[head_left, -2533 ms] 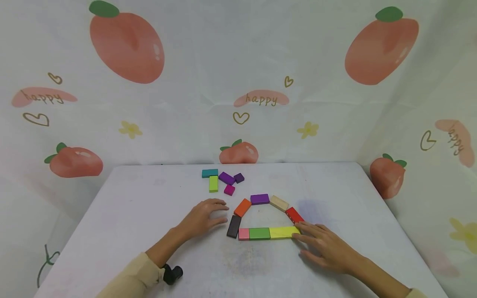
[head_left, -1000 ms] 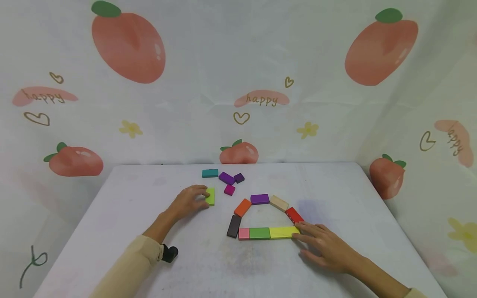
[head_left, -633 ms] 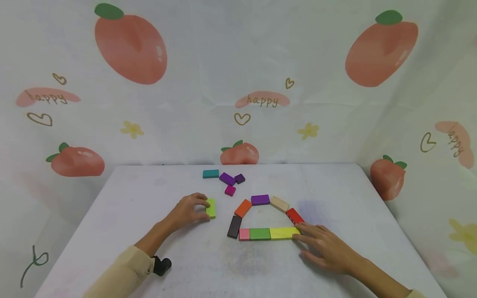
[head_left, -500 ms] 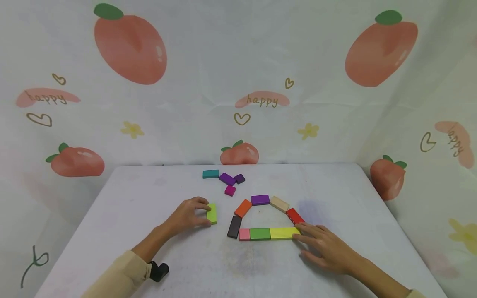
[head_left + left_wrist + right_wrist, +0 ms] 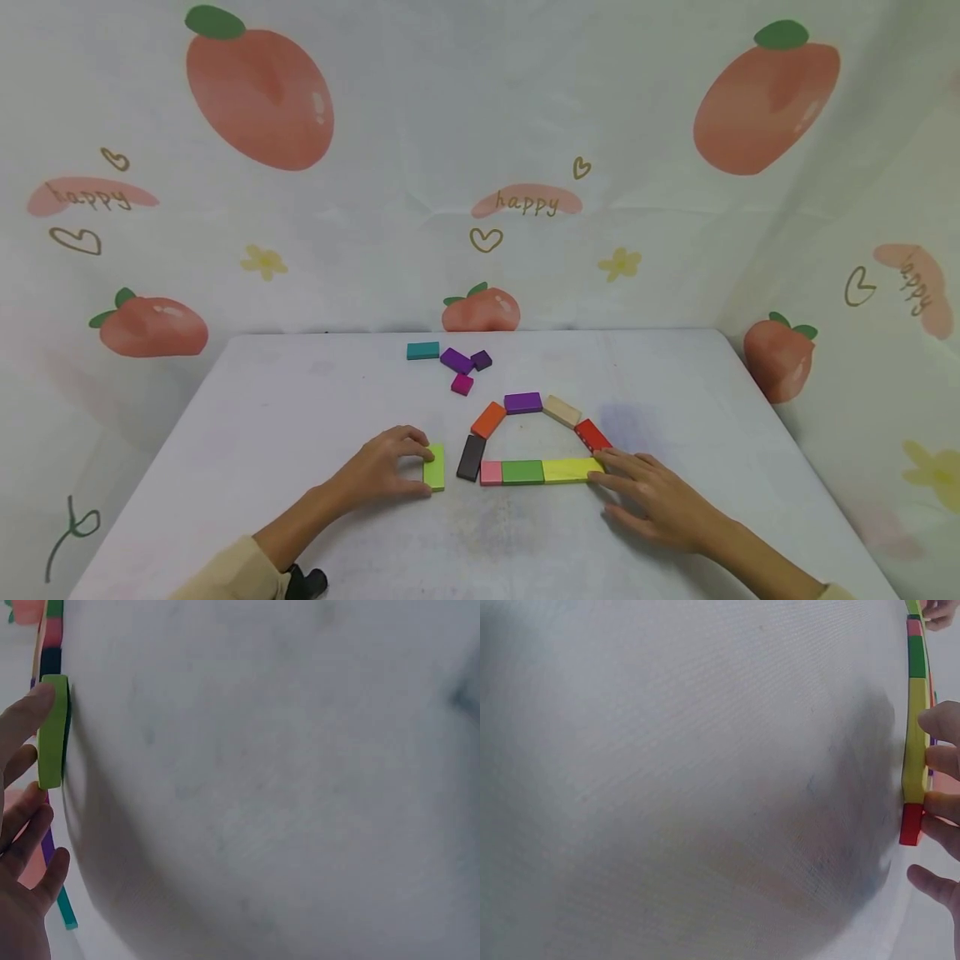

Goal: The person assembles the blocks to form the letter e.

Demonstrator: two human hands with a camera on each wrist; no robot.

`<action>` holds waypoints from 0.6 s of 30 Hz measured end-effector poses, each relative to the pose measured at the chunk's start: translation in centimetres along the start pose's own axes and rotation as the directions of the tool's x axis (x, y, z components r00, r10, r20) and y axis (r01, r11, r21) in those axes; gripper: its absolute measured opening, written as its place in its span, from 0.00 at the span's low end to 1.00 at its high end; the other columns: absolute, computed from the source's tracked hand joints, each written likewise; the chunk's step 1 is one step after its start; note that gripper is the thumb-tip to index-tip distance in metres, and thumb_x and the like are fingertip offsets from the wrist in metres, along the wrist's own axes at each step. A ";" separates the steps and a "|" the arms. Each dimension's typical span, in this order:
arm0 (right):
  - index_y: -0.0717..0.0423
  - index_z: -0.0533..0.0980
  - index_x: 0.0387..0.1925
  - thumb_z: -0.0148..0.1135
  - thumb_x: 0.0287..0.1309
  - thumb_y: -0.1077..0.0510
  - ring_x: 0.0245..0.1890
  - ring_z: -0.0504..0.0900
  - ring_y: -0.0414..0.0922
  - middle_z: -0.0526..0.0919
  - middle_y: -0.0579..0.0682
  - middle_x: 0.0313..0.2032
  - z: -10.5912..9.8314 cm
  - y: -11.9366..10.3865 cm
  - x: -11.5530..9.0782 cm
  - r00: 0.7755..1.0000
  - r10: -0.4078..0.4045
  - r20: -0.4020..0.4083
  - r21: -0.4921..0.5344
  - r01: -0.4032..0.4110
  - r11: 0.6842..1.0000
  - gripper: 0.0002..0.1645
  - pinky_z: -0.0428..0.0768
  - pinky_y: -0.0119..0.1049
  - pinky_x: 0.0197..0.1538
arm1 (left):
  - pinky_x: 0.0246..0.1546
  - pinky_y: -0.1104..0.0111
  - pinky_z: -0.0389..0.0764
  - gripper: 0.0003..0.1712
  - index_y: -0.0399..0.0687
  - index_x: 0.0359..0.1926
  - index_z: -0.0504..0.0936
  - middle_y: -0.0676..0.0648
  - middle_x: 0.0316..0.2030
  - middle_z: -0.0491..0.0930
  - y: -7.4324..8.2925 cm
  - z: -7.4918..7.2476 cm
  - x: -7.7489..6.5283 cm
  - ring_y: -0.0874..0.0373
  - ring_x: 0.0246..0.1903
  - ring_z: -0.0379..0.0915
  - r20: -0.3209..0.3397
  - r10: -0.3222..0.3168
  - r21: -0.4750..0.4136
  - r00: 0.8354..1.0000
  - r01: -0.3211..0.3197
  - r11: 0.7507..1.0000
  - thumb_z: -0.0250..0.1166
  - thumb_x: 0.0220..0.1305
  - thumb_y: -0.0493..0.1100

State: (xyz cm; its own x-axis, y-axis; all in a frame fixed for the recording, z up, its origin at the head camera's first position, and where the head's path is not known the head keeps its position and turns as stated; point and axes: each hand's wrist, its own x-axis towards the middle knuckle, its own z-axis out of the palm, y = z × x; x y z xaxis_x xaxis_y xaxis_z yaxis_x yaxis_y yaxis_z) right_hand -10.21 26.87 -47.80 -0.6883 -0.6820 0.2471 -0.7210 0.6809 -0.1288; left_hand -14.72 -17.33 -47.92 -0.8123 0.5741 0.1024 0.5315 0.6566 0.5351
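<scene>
My left hand (image 5: 382,468) pinches a lime-green block (image 5: 435,470) by its two ends, thumb at the near end and fingers at the far end. In the left wrist view the lime-green block (image 5: 52,742) lies between thumb and fingertips. It stands just left of a black block (image 5: 471,458), with a narrow gap. My right hand (image 5: 652,502) has its fingers spread, fingertips touching the yellow block (image 5: 564,471) and the red block (image 5: 592,434). The right wrist view shows the yellow block (image 5: 914,757) and the red block (image 5: 910,823) end to end beside those fingertips.
Pink (image 5: 491,472) and green (image 5: 522,472) blocks continue the yellow row. Orange (image 5: 489,419), purple (image 5: 522,403) and beige (image 5: 562,411) blocks arch behind it. Further back lie teal (image 5: 423,351), violet (image 5: 456,360), dark purple (image 5: 482,360) and magenta (image 5: 462,384) blocks.
My left hand has taken the lime-green block from beside the teal one and drawn it nearer and slightly right, beside the black block. My right hand has stayed in place.
</scene>
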 end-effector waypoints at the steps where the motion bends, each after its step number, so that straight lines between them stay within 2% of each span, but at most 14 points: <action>1: 0.43 0.81 0.57 0.73 0.54 0.44 0.59 0.77 0.47 0.78 0.51 0.61 0.0 0.0 0.0 1.000 0.004 0.003 0.002 -0.004 1.000 0.27 0.81 0.51 0.51 | 0.52 0.54 0.81 0.23 0.52 0.44 0.89 0.54 0.47 0.79 0.1 0.1 -0.1 0.54 0.50 0.75 0.002 0.003 0.003 1.000 -0.003 1.000 0.78 0.50 0.57; 6: 0.43 0.81 0.57 0.73 0.54 0.45 0.59 0.77 0.48 0.78 0.51 0.61 -0.1 -0.1 0.0 1.000 0.009 0.018 0.003 -0.009 1.000 0.28 0.81 0.52 0.52 | 0.51 0.57 0.81 0.24 0.55 0.44 0.88 0.56 0.47 0.78 0.6 0.4 -0.7 0.57 0.49 0.75 0.027 0.018 0.005 0.999 -0.018 1.000 0.77 0.50 0.60; 10: 0.44 0.81 0.57 0.72 0.55 0.45 0.58 0.78 0.49 0.79 0.51 0.60 -0.1 0.0 0.1 1.000 -0.014 0.014 -0.004 0.014 1.000 0.27 0.80 0.53 0.52 | 0.51 0.57 0.81 0.25 0.56 0.46 0.88 0.56 0.48 0.79 0.9 0.4 -1.1 0.57 0.49 0.75 0.072 0.036 0.031 0.997 -0.038 0.999 0.75 0.51 0.63; 14: 0.44 0.82 0.56 0.71 0.56 0.44 0.56 0.80 0.50 0.80 0.52 0.59 -0.2 0.0 0.2 0.999 -0.020 0.027 -0.008 0.020 1.000 0.26 0.79 0.56 0.53 | 0.50 0.60 0.82 0.24 0.58 0.48 0.88 0.55 0.48 0.80 1.3 0.3 -1.5 0.60 0.49 0.75 0.106 0.076 0.076 0.991 -0.084 0.994 0.74 0.54 0.63; 18: 0.44 0.82 0.56 0.71 0.56 0.44 0.57 0.79 0.50 0.79 0.52 0.60 -0.4 -0.1 0.3 0.999 -0.017 0.033 -0.009 0.017 1.000 0.26 0.78 0.57 0.53 | 0.49 0.63 0.81 0.21 0.59 0.49 0.88 0.55 0.49 0.80 1.7 0.4 -1.7 0.61 0.48 0.75 0.114 0.143 0.105 0.983 -0.155 0.982 0.73 0.57 0.60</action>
State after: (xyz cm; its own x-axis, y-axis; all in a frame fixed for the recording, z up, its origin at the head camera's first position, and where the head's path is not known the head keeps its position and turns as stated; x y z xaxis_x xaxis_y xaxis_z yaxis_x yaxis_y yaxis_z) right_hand -10.32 26.71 -47.34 -0.6785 -0.7018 0.2170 -0.7318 0.6716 -0.1160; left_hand -12.34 -17.00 -47.55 -0.6954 0.7140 0.0815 0.6731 0.6074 0.4218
